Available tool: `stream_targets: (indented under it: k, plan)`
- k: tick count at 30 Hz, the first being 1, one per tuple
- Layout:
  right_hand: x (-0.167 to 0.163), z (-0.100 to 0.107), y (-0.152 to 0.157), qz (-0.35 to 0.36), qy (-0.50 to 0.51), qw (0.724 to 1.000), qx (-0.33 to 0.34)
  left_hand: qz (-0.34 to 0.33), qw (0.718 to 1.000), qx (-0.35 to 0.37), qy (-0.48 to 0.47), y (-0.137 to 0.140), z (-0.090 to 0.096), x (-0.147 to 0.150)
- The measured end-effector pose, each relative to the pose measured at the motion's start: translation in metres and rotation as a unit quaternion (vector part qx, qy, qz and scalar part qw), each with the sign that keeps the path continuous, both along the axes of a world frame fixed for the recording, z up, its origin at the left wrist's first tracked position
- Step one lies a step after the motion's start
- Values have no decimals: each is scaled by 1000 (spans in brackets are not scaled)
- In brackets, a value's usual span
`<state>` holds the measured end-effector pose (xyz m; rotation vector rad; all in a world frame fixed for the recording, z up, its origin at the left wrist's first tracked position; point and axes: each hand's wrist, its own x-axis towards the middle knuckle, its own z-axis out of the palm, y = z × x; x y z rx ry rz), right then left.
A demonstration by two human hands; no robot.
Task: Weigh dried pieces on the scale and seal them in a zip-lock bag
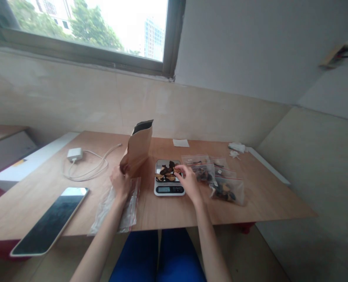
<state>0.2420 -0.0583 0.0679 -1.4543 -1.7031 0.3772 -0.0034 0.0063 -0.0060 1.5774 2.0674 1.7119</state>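
A brown paper bag (139, 150) with a dark lining stands upright, its top gaping. My left hand (121, 181) is closed on the bag's lower left side. To its right, a small digital kitchen scale (169, 192) carries a loose pile of dried dark and tan slices (165, 172), perhaps mushroom. Over the right side of that pile, my right hand (189, 181) pinches a tan dried slice (176, 170) between thumb and fingers. The scale's display is too small to read. Flat clear zip bags (131, 211) lie beneath my left wrist.
Several filled zip bags (228, 190) of dried pieces lie right of the scale. A phone (52, 221) overhangs the table's front left edge. Behind it are a white charger (74, 154) and cable. A white paper (181, 143) and crumpled white plastic (237, 147) lie toward the wall.
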Motion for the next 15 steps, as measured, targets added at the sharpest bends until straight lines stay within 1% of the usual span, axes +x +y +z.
stream_targets:
  k: [3,9,12,15]
  plan:
    - [5,-6,-6,-14,-10,1000,8,2,1000,-14,12,0,-1,1]
    - [16,-16,-23,-20,-14,1000,10,-14,1000,-18,17,-2,0,2]
    - [18,-21,-26,-22,-12,1000,6,-16,999,-28,18,-3,2,2]
    - [16,-26,-24,-17,-20,1000,15,-19,999,-27,16,-3,2,2]
